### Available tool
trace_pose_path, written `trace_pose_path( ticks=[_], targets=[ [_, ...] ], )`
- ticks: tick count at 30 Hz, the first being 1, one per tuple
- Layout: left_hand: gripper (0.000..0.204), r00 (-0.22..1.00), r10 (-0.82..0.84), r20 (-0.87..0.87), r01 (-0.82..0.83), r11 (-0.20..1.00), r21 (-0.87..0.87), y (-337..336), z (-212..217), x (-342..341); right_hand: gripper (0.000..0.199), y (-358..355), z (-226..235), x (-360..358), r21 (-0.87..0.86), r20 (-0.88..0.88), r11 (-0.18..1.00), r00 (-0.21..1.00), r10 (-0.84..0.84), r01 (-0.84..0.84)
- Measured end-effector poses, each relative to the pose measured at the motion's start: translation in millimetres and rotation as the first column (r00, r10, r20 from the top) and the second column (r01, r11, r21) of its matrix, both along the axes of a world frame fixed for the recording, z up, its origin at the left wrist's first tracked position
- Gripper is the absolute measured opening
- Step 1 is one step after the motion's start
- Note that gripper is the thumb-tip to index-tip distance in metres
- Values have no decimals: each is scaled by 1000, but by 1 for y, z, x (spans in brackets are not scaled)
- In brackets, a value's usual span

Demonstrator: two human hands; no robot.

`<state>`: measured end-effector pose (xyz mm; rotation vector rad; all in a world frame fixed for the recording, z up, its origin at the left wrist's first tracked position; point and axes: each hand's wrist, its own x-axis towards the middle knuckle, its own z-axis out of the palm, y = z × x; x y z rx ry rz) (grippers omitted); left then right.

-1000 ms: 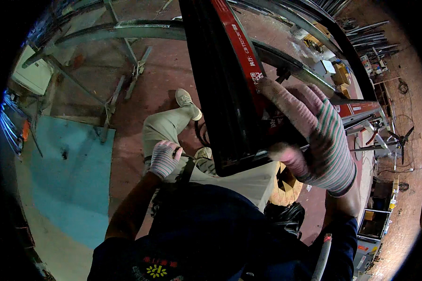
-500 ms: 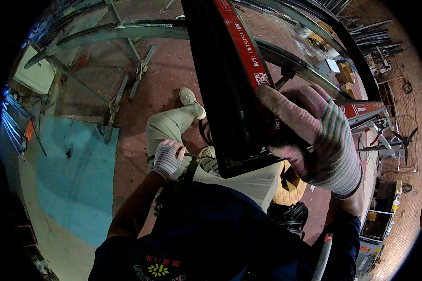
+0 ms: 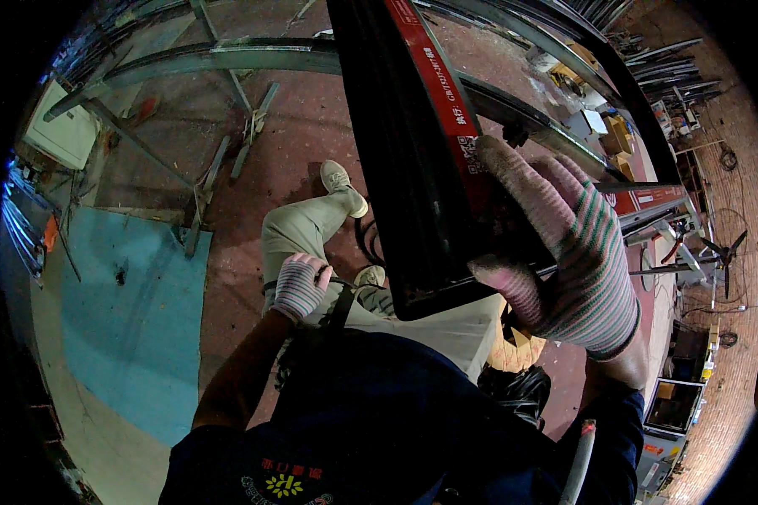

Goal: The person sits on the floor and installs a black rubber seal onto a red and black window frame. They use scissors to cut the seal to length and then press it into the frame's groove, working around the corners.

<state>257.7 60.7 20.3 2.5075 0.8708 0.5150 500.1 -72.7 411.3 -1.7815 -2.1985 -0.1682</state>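
A long black metal bar with a red printed label strip runs from the top of the view down to its near end above my lap. My right hand, in a striped knit glove, is at the bar's right side near that end. Its fingers are stretched out and its thumb is apart, with the fingertips over or against the label side; whether they press on it is unclear. My left hand, gloved too, is curled closed over my left thigh. Something small and dark shows at its fingertips, too little to name.
A metal frame spans the far side on slanted legs. A blue-green sheet lies on the floor at left, below a pale cabinet. An orange-yellow roll sits by my right leg. Metal bars and cartons crowd the right.
My right hand has shifted slightly, its thumb moving left and its fingers opening a little. My left hand and the black bar have hardly moved.
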Motion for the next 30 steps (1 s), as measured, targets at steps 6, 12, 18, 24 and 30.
trace_pose_path(
  ticks=[6, 12, 18, 24, 30],
  targets=[
    [19, 1000, -5, -8, 5, 1000, -5, -1, -3, -1, 81, -11, 9, 22, -156, -222, 988, 974, -52, 17],
    [18, 1000, -1, -10, 1, 1000, 17, 0, -1, -2, 76, -8, 4, 25, -144, -175, 990, 984, -19, -7],
    [18, 999, -7, -37, 9, 999, 47, -1, 1, 3, 72, -10, 1, 36, -107, -296, 991, 954, 49, -84],
    [19, 998, 4, -69, 2, 997, 80, 0, -2, 2, 70, -8, 1, 47, -95, -262, 985, 958, 115, -144],
    [19, 999, -3, -38, 8, 992, 123, -1, -11, 0, 69, -11, 2, 57, -111, -298, 982, 948, 114, -153]
  ],
)
